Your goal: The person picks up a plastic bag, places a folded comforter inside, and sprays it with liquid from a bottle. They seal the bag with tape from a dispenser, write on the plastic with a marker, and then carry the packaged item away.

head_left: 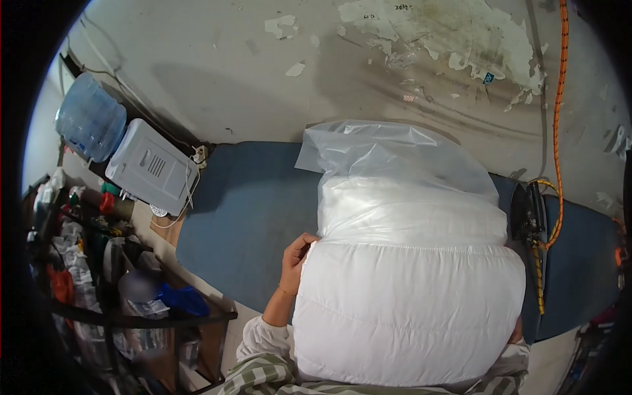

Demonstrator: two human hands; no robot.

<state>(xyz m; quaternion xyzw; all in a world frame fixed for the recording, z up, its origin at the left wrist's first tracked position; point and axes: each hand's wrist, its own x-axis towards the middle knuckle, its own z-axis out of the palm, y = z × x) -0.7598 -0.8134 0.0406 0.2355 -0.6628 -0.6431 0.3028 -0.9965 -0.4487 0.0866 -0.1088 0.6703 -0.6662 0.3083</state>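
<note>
At left, my left hand (298, 260) pinches the mouth of the clear plastic bag (401, 148) on the blue board (250, 204). Centre, white quilted bedding (408, 309) lies partly inside: bagging, I judge, calling next for an even push. At right, my right hand (516, 331) is mostly hidden; its grip I cannot tell.

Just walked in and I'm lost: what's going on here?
Someone is handling a white quilted fabric bundle, its far part inside a translucent plastic bag, over a long blue table. The left hand seems to pinch the bag's edge; the right hand is mostly hidden beside the bundle. The near part is uncovered.
</note>
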